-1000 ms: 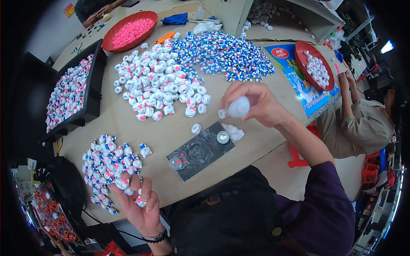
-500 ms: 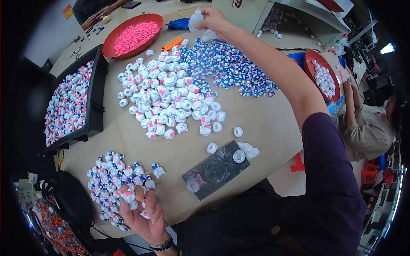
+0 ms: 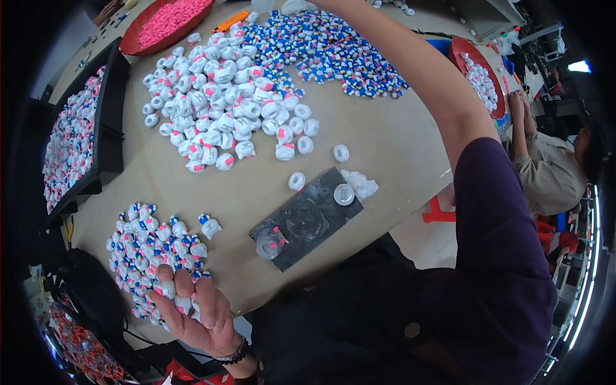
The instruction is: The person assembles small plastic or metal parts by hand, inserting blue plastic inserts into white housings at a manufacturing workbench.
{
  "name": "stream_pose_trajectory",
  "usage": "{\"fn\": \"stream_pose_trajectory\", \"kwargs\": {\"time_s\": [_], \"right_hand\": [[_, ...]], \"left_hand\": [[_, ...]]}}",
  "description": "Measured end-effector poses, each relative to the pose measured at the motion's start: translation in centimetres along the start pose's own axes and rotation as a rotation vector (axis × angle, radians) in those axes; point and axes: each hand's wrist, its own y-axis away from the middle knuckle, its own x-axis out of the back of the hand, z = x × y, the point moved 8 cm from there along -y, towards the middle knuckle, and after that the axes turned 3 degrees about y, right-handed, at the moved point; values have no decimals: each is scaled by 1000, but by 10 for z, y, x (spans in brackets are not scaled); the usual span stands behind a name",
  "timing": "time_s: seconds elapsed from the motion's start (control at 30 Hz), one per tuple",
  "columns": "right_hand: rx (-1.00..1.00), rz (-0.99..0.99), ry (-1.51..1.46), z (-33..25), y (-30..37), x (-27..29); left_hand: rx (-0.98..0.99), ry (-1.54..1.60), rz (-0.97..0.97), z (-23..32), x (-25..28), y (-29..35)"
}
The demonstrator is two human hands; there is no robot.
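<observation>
My left hand is curled around small white toy pieces with pink marks; one white toy piece shows between the fingertips, others lie against the palm. Below it spreads a pile of small white, blue and pink toy figures, with one toy figure lying apart. My right forearm stretches over the table to the top edge, where the hand is cut off. Near that edge the lower part of a translucent bottle shows, beside a crumpled white wad.
White ring-like toy heads are heaped mid-table beside small blue pieces. A dark slab carries a round cap. Left stands a black bin; red trays lie at the back. A co-worker sits at the right.
The view has tipped downward and turned, so the table contents sit higher and farther left. My right hand, earlier seen holding the translucent bottle, has left the top of the picture.
</observation>
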Motion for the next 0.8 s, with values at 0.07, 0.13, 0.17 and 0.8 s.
{"fn": "stream_pose_trajectory", "kwargs": {"time_s": [0.07,0.13,0.17,0.8], "right_hand": [[-87,-250,24,-67,23,53],[-148,-472,-199,-79,78,48],[-191,-569,-59,-91,94,85],[-104,-396,271,-48,235,165]], "left_hand": [[14,51,10,-8,-1,5],[-27,-111,-9,-7,-2,18],[12,-74,-37,-15,-7,15],[277,-448,51,-112,-8,44]]}}
